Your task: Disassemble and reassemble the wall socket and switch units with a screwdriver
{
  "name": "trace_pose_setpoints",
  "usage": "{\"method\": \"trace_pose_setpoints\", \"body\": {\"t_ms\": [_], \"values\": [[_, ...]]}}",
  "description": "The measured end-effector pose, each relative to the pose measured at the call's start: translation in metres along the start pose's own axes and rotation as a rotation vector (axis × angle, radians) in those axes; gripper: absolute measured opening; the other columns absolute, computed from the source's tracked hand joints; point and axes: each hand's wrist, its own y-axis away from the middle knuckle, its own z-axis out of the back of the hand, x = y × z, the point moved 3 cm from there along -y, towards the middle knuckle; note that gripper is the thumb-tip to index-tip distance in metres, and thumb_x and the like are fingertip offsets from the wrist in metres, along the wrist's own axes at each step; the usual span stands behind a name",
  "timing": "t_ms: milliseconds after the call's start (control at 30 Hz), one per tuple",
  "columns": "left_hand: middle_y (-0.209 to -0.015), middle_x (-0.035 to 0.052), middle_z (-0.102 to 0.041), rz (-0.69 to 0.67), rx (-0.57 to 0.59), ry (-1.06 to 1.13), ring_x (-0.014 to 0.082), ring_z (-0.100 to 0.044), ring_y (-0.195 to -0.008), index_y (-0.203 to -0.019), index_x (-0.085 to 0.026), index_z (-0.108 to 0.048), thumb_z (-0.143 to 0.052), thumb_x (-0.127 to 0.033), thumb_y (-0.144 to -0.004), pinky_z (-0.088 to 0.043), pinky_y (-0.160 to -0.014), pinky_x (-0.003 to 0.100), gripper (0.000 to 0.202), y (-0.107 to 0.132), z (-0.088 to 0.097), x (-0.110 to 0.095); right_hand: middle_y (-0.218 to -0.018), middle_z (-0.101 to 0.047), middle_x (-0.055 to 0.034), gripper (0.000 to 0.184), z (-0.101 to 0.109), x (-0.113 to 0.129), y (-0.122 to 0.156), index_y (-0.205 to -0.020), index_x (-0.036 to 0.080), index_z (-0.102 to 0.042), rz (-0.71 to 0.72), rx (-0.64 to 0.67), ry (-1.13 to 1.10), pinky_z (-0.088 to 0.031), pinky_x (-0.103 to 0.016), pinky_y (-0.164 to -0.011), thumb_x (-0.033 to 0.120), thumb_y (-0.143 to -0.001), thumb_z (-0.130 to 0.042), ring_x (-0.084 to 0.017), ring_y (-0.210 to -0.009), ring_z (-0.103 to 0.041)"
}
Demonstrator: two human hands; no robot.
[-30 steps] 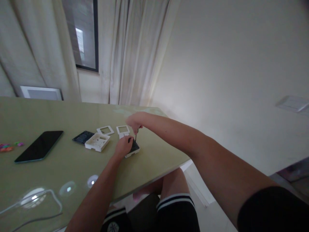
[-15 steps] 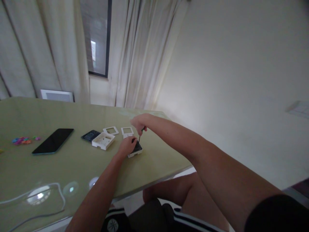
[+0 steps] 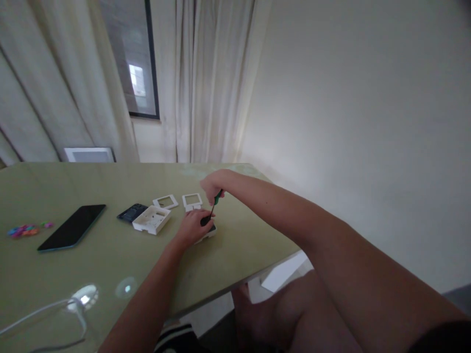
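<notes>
My right hand [image 3: 211, 187] is closed around a small screwdriver [image 3: 215, 203] with a green handle, its tip pointing down into a white-rimmed dark part [image 3: 208, 232] on the table. My left hand [image 3: 193, 226] lies over that part, with its fingers curled around the near side. Just behind the hands lie two white square frames [image 3: 192, 199] [image 3: 165, 201]. A white plastic housing [image 3: 151, 219] and a dark blue board [image 3: 131, 212] sit to the left of my left hand.
A black phone [image 3: 71, 227] lies face up on the greenish table [image 3: 110, 255], with small coloured bits [image 3: 22, 230] further left. A white cable [image 3: 44, 316] curls at the near left corner. Curtains and a window stand behind the table; its right edge drops off near my knees.
The view has shifted slightly. My right hand has tilted the screwdriver, and my left hand has closed further over the part. The items on the table stay where they were.
</notes>
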Motion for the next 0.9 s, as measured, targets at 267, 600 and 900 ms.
{"method": "trace_pose_setpoints", "body": {"t_ms": [267, 600, 900], "values": [[-0.127, 0.0062, -0.083, 0.008, 0.009, 0.031, 0.0284, -0.075, -0.117, -0.103, -0.028, -0.088, -0.062, -0.036, -0.103, -0.056, -0.109, 0.04, 0.028, 0.0, -0.002, 0.009, -0.096, -0.079, -0.0013, 0.038, -0.012, -0.031, 0.025, -0.113, 0.014, -0.072, 0.226, -0.216, -0.086, -0.052, -0.027, -0.072, 0.013, -0.08, -0.089, -0.018, -0.083, -0.073], [-0.127, 0.0068, -0.082, 0.024, -0.009, -0.023, 0.0311, -0.072, -0.117, -0.093, -0.029, -0.088, -0.06, -0.041, -0.105, -0.054, -0.107, 0.045, 0.033, 0.002, -0.003, 0.006, -0.097, -0.082, -0.0053, 0.027, -0.038, -0.032, 0.04, -0.124, 0.022, -0.062, 0.264, -0.778, -0.104, -0.033, -0.031, -0.064, 0.036, -0.103, -0.071, -0.022, -0.08, -0.07], [-0.099, 0.0102, -0.083, 0.088, -0.07, -0.059, 0.0352, -0.075, -0.099, -0.092, -0.028, -0.086, -0.06, -0.041, -0.103, -0.058, -0.089, 0.049, 0.032, 0.042, 0.002, 0.011, -0.113, -0.076, -0.0076, 0.028, -0.056, 0.002, 0.047, -0.122, 0.022, -0.064, 0.46, -0.891, -0.212, -0.049, -0.031, -0.083, 0.042, -0.114, -0.045, -0.021, -0.102, -0.071]]}}
